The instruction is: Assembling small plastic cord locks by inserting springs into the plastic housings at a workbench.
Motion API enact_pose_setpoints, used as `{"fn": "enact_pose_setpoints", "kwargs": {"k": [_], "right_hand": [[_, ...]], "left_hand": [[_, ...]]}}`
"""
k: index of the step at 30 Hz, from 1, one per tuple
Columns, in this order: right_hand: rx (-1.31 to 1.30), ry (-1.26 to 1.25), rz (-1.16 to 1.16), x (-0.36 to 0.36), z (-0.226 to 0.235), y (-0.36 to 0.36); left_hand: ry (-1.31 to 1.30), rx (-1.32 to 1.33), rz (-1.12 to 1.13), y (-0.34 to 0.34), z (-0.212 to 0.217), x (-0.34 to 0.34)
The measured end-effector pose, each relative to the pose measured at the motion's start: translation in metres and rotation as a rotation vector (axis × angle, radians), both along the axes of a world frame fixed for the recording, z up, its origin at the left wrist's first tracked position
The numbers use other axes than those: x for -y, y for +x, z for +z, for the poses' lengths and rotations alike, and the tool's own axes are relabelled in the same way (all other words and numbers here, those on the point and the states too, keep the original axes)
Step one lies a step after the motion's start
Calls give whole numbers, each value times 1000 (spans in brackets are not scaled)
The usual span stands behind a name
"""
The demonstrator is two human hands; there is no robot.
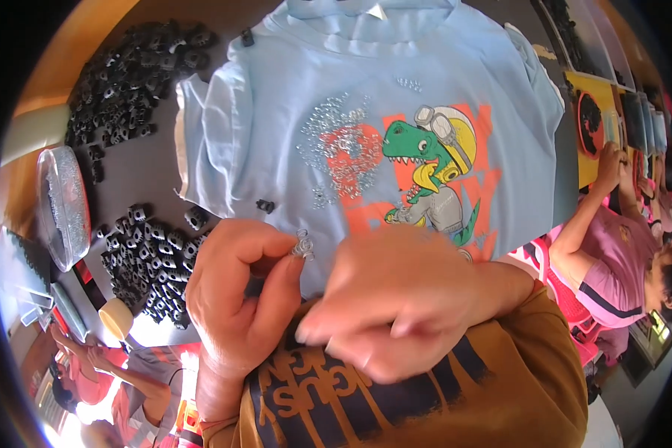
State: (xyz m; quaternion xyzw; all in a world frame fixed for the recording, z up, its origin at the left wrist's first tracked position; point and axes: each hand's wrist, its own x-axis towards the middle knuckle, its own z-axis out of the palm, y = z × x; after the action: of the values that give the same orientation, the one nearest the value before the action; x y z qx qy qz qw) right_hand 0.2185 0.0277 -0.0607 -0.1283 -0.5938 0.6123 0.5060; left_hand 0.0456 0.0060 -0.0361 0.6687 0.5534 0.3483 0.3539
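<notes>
Left hand: our left hand (235, 299) is curled nearly closed, thumb and forefinger pinching a small metal spring (303, 244) just above the near edge of the shirt.
Right hand: our right hand (396, 306) is blurred, fingers bent loosely inward; we cannot tell whether it holds anything.
Shirt: a light blue T-shirt (276, 112) with a dinosaur print (433, 172) lies flat across the middle of the table (138, 168).
Loose springs: a scatter of metal springs (340, 145) rests on the shirt's chest, left of the dinosaur.
Black clips: one heap of black clips (127, 75) sits at the table's far left corner, another heap (145, 257) near its left edge beside our left hand.
Tub: a clear tub (61, 205) stands at the left edge.
</notes>
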Motion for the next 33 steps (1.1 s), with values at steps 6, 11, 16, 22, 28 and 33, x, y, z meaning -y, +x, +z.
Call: {"fn": "enact_pose_setpoints", "kwargs": {"k": [6, 11, 16, 22, 28, 33], "right_hand": [[141, -309, -136, 1, 4, 10], [212, -373, -42, 3, 2, 8], [203, -316, -204, 3, 0, -2], [219, -293, -233, 4, -2, -2], [242, -293, -177, 2, 1, 4], [312, -300, -66, -1, 5, 10]], "left_hand": [[195, -193, -22, -1, 19, -6], [295, -289, 10, 2, 20, -6], [401, -367, -16, 2, 17, -7], [433, -372, -41, 3, 16, -7], [228, -246, -32, 4, 20, -8], [165, -41, 23, 3, 11, -7]]}}
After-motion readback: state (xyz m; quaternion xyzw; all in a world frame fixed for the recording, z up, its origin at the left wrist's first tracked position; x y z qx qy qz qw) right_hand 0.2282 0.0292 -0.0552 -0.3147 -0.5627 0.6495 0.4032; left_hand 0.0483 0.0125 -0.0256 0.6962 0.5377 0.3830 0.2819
